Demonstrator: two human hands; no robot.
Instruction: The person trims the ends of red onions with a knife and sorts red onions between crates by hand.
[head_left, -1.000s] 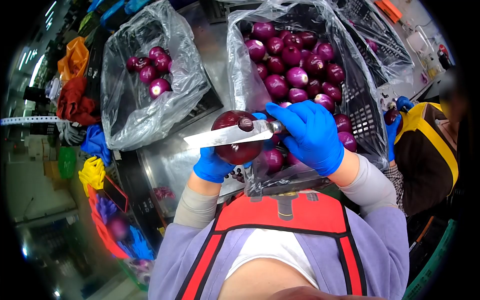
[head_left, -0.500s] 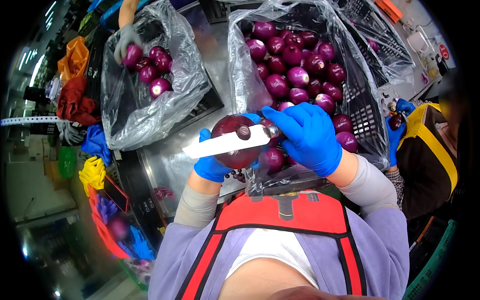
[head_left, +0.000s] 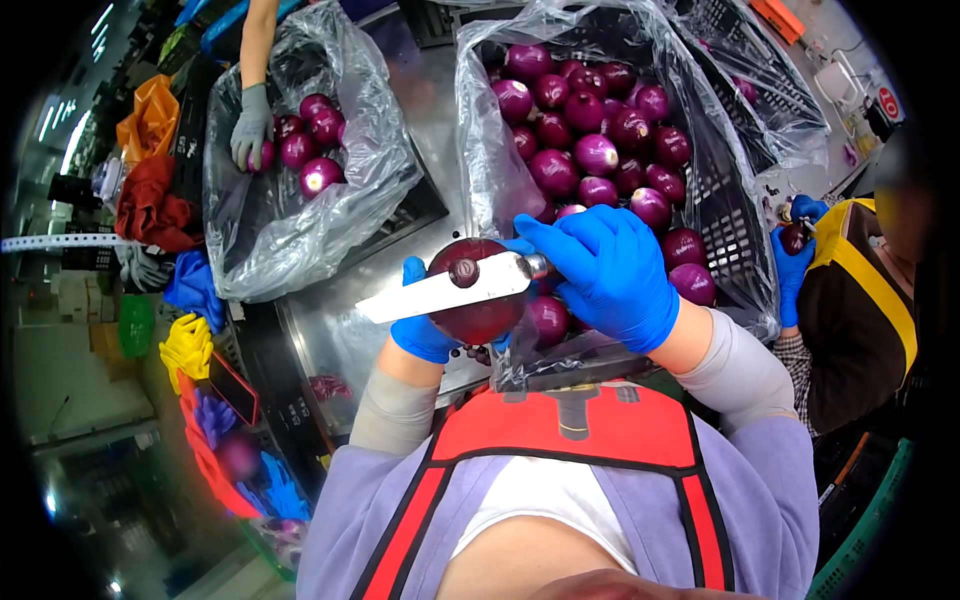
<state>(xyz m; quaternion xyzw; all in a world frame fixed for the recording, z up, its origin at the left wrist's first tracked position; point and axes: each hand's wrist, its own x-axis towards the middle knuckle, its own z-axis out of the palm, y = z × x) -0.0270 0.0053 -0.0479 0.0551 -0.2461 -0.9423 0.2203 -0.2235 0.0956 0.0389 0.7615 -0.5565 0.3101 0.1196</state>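
Note:
In blue gloves, my left hand [head_left: 424, 338] cups a large dark red onion [head_left: 480, 318] from below and the left side. My right hand [head_left: 612, 282] grips the handle of a knife [head_left: 405, 298], whose broad pale blade lies across the top of the onion and points left. A small round brown disc [head_left: 463, 272] shows at the blade's upper edge; whether it is attached to the onion I cannot tell. Just beyond my hands, several peeled purple onions [head_left: 596, 154] fill a black crate [head_left: 735, 225] lined with clear plastic [head_left: 478, 165].
Back left, a co-worker's grey-gloved hand [head_left: 252, 130] touches an onion in another plastic-lined crate [head_left: 270, 255]. A metal table [head_left: 325, 330] lies between the crates. At right, a person's blue-gloved hand [head_left: 792, 262] holds an onion. Yellow gloves [head_left: 186, 345] hang at left.
The knife blade and the brown disc have shifted slightly left over the onion. The co-worker's grey-gloved hand has moved down in the left crate with its onion.

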